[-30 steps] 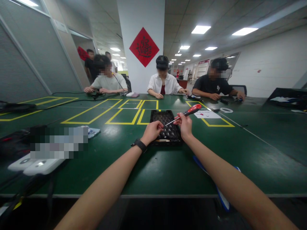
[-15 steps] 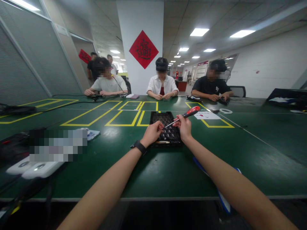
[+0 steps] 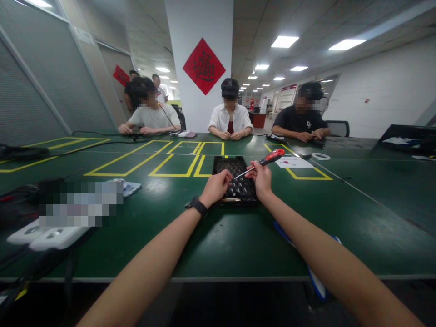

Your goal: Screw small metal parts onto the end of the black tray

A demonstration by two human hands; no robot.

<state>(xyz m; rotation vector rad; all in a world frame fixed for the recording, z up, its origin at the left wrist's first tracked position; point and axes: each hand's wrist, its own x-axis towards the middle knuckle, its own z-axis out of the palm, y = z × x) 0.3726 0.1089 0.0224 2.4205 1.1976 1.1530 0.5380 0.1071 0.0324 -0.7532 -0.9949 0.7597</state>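
Observation:
A black tray (image 3: 250, 196) lies on the green table in front of me, with many small pale and shiny pieces inside it. In my right hand (image 3: 260, 178) is a screwdriver (image 3: 273, 156) with a red and black handle, held slantwise. Its thin metal shaft points down to the left, over the tray. My left hand (image 3: 218, 184), with a dark watch on the wrist, is over the tray's left side. Its fingertips are pinched together by the screwdriver's tip. Whatever is between them is too small to make out.
White paper (image 3: 293, 162) and a white ring (image 3: 320, 156) lie beyond my right hand. White power strips (image 3: 51, 236) and dark cables are at the left. A blue-and-white strap (image 3: 316, 281) hangs over the near edge. Three people sit across the table; others stand behind.
The view has tilted slightly, so the scene sits a little higher. Both hands and the screwdriver keep nearly the same pose over the tray. The seated person at the right has shifted their hands slightly.

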